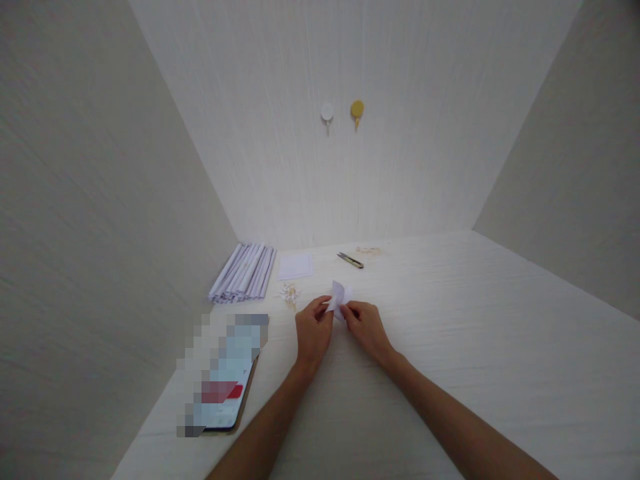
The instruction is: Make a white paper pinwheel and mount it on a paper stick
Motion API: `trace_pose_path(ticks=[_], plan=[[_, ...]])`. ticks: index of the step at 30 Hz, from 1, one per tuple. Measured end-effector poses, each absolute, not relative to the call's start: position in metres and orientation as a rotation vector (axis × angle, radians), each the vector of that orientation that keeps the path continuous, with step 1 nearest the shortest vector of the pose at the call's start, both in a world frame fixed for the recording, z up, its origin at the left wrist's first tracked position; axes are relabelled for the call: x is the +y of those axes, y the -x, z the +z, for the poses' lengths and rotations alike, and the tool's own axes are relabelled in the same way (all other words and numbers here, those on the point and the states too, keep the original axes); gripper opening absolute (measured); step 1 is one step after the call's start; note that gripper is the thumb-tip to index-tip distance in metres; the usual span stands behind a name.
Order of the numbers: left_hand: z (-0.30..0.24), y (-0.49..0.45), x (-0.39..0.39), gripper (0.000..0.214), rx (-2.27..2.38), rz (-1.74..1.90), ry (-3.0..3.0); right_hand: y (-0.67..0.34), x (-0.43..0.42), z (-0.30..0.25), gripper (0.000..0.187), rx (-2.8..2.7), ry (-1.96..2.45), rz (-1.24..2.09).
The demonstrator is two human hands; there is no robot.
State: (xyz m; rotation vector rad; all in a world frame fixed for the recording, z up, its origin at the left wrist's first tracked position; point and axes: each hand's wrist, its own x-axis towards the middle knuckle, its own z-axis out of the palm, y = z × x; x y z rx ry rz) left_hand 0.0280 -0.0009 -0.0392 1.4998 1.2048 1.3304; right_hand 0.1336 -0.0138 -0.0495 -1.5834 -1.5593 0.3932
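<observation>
My left hand (313, 330) and my right hand (367, 327) meet over the white table (475, 333). Both pinch a small folded piece of white paper (339, 295) that sticks up between their fingertips. The fingers of each hand are closed on its lower edges. Just left of my left hand lies a small pale cluster of tiny bits (289, 293) on the tabletop.
A fanned stack of white paper strips (244, 272) lies at the back left, with a flat white sheet (295, 266) beside it. A small snipping tool (351, 260) and some pale scraps (369, 251) lie by the back wall. A phone (223, 377) lies at the near left. Two hooks (342, 112) hang on the wall.
</observation>
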Motion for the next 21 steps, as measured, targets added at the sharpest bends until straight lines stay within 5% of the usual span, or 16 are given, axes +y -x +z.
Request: trace_pose_path(ticks=[21], plan=[[-0.0441,-0.0252,0.0072,0.027,0.994,1.174,-1.548,-0.1368,-0.0135,-0.0541,0.027,-1.661,1.642,0.32]])
